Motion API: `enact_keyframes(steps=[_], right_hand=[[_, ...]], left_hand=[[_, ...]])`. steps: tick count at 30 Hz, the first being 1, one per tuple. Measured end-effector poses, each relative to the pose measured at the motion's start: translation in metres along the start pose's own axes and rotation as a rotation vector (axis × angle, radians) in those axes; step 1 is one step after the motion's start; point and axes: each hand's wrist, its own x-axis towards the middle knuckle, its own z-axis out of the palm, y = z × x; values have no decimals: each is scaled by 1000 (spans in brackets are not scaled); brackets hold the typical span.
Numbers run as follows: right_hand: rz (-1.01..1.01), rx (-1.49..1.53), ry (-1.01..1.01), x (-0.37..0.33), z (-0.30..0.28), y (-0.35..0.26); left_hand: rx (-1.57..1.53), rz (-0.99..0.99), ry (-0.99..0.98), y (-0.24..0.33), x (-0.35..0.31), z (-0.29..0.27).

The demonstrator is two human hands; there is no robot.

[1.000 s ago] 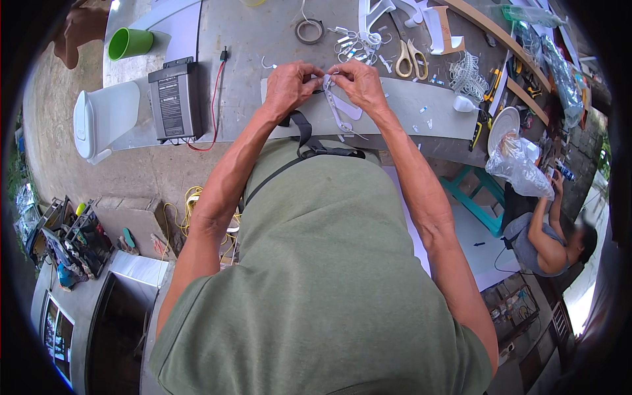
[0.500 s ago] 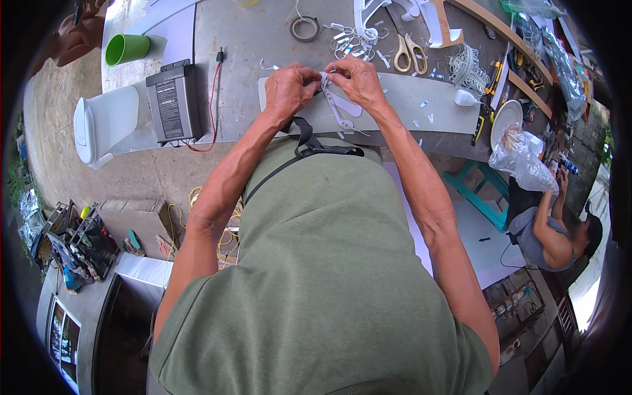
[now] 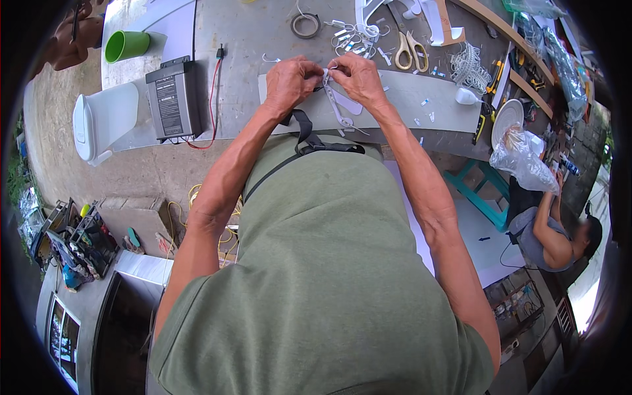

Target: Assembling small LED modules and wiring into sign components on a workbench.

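Both hands meet over the near edge of the metal table. My left hand (image 3: 291, 83) is closed, thumb and fingertips pinching the upper end of a narrow whitish strip (image 3: 334, 105). Opposite it, my right hand (image 3: 359, 79) pinches the same end, fingertips almost touching the left ones. The strip hangs down toward my waist, with a thin wire near its lower end. My fingers hide the exact spot they grip. Behind the strip lies a flat pale lilac piece (image 3: 349, 103). Beneath is a long grey sheet (image 3: 421, 102). A short white wire (image 3: 270, 59) lies beside my left hand.
Beyond my hands lie a tape roll (image 3: 305, 26), small white wired modules (image 3: 355, 41) and scissors (image 3: 411, 51). A black box-shaped device (image 3: 172, 102), a clear container (image 3: 105, 125) and a green cup (image 3: 126, 47) stand left. At right, another person (image 3: 559, 230) sits near a green stool (image 3: 484, 194).
My hands stay together at the strip's end, with only a slight shift of the fingertips. The strip's upper part has moved a little to the right.
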Motion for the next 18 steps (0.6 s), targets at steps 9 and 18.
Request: enact_keyframes(steps=[9,18], right_hand=[[-3,5,0,2,1,1],[25,89,-21,2,0,8]], left_hand=[[-1,-51,-81,5,4,-9],[-20,-195,-145,14,14,-12]])
